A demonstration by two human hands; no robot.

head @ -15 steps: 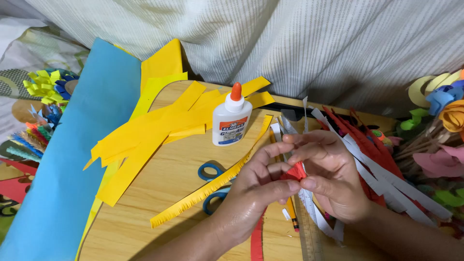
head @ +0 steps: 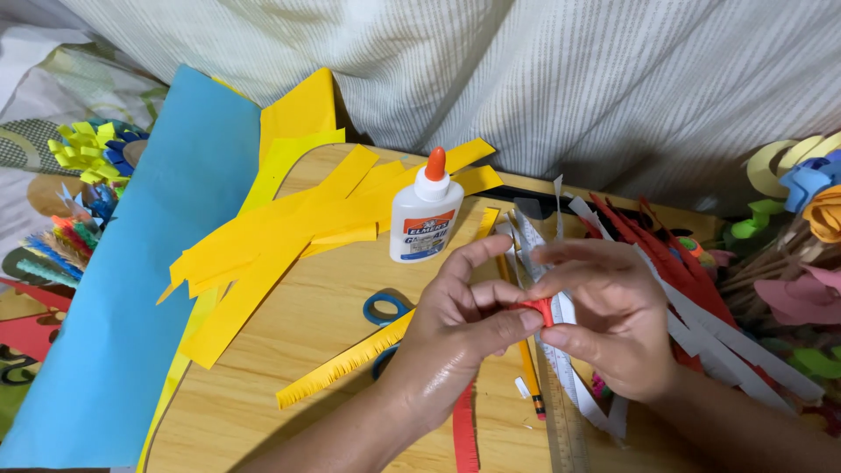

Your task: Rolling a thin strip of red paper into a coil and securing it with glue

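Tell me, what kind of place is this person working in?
Probably a home paper-craft corner. A small wooden table holds yellow paper strips, a white glue bottle and blue-handled scissors; finished paper flowers stand beside it, against striped fabric.

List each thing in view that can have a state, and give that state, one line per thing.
Glue bottle: upright, orange cap on.
Red paper strip: rolled at its end, pinched between left hand and right hand.
Fringed yellow strip: flat on the table.
Scissors: lying flat, partly hidden.
Ruler: flat.
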